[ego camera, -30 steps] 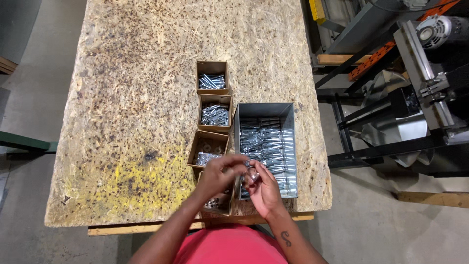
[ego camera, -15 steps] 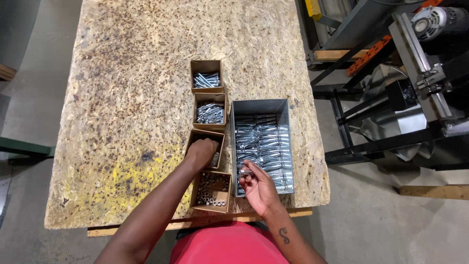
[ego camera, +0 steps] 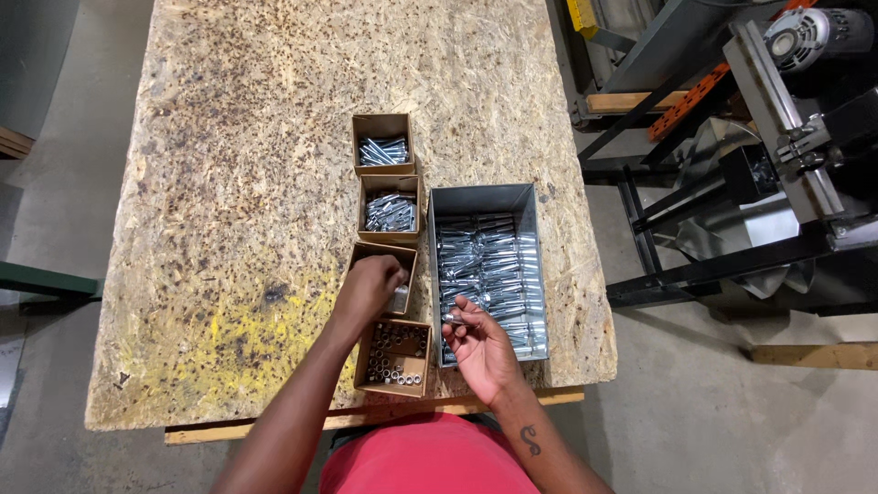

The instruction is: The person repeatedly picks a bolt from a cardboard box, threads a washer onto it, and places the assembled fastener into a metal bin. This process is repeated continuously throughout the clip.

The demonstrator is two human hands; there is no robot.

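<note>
The left hand (ego camera: 369, 285) reaches down into the third cardboard box (ego camera: 395, 252) of a row of four, fingers curled inside it; what it grips, if anything, is hidden by the hand itself, so its hold cannot be told. Beyond that hand, farther up the chipboard table (ego camera: 229, 165), stand two more small boxes, a second box (ego camera: 390, 209) and a far box (ego camera: 383, 144), each with shiny metal pieces. Just below the left wrist sits the nearest box (ego camera: 395, 357), full of small ring-shaped parts, perhaps nuts. To the right of it the right hand (ego camera: 480, 343) lies palm up, fingers loosely bent around a small silvery metal piece (ego camera: 455, 318) pinched near the fingertips. That hand hovers over the near corner of a grey metal bin (ego camera: 485, 270) packed with long bright bolts, just beside the cardboard row.
</note>
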